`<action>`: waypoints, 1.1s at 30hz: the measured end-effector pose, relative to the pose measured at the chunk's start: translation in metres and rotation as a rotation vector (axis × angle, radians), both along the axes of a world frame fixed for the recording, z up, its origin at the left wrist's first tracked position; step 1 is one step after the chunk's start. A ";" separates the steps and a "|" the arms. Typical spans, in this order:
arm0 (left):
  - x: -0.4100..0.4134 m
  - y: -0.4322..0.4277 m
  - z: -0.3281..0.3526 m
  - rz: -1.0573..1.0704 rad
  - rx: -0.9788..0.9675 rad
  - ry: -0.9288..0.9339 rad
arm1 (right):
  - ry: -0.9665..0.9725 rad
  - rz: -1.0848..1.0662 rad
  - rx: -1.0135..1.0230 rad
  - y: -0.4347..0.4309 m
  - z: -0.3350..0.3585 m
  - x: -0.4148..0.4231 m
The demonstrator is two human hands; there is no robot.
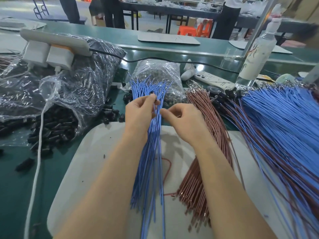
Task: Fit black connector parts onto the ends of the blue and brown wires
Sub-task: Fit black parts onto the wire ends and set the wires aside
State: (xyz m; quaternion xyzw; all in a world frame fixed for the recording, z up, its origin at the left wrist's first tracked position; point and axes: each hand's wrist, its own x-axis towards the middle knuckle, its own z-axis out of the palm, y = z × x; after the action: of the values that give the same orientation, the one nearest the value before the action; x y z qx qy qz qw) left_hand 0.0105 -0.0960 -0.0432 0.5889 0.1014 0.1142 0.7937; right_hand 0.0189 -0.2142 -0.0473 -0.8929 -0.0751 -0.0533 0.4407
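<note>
Blue wires (150, 152) are standing in a loose bundle between the two forearms. Their lower ends are resting on a white mat (103, 152), and their metal-tipped upper ends are fanning out above the hands. The left hand (139, 110) is gripping this bundle, with thumb and forefinger pinching a small black connector part (156, 101) at the top of the fist. The right hand (182, 117) is sitting just beside it, fingers curled, thumb and forefinger pinching a single blue wire at the edge of the bundle. Brown wires (206, 118) are lying in a bundle on the mat, just right of the right forearm. Further right, a large heap of mixed wires (284, 128), blue and brown, is spreading across the green table (13, 187). On the left, a clear plastic bag (72, 87) is spilling loose black parts (55, 130) onto the table. A smaller bag (156, 73) is sitting behind the hands. A white cable (37, 161) is trailing down the left side.
</note>
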 end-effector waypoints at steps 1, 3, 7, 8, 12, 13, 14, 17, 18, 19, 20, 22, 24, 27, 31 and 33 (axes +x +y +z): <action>0.003 0.005 -0.001 0.018 -0.051 0.030 | -0.027 -0.108 -0.135 -0.009 0.002 0.003; 0.007 0.013 -0.004 0.037 -0.155 0.095 | 0.028 -0.332 -0.396 -0.027 0.005 0.006; 0.009 0.015 -0.004 -0.025 -0.303 0.136 | 0.198 -0.429 -0.550 -0.033 -0.001 0.009; 0.008 0.014 -0.003 -0.043 -0.309 0.140 | 0.196 -0.427 -0.537 -0.032 -0.002 0.010; 0.004 0.012 -0.004 -0.078 -0.298 0.140 | 0.175 -0.468 -0.442 -0.035 -0.003 0.012; 0.004 0.012 -0.004 -0.079 -0.292 0.139 | 0.168 -0.480 -0.412 -0.036 -0.003 0.012; 0.004 0.011 -0.004 -0.084 -0.290 0.135 | 0.155 -0.488 -0.378 -0.037 -0.003 0.011; 0.004 0.010 -0.004 -0.108 -0.262 0.138 | 0.090 -0.490 -0.273 -0.039 -0.001 0.010; 0.004 0.010 -0.004 -0.119 -0.247 0.139 | 0.063 -0.485 -0.251 -0.040 0.000 0.010; 0.004 0.009 -0.004 -0.133 -0.236 0.139 | 0.029 -0.479 -0.240 -0.041 0.000 0.009; 0.004 0.009 -0.004 -0.154 -0.225 0.137 | -0.015 -0.467 -0.230 -0.041 0.001 0.009; 0.004 0.007 -0.004 -0.216 -0.197 0.119 | -0.121 -0.414 -0.152 -0.040 0.003 0.008; 0.003 0.005 -0.004 -0.324 -0.149 0.094 | -0.188 -0.323 0.071 -0.035 0.008 0.008; -0.002 0.001 -0.005 -0.594 -0.069 0.058 | -0.136 -0.238 0.656 -0.029 0.016 0.007; -0.009 -0.002 -0.006 -0.832 0.049 0.052 | -0.061 -0.308 1.318 -0.034 0.021 0.007; -0.008 -0.002 -0.006 -0.758 0.077 0.032 | -0.006 -0.321 1.333 -0.035 0.020 0.009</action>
State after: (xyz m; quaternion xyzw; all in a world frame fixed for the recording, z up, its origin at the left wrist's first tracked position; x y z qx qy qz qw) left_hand 0.0029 -0.0985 -0.0496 0.6156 -0.1155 -0.1929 0.7553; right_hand 0.0280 -0.2496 -0.0273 -0.4310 0.1057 -0.1554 0.8825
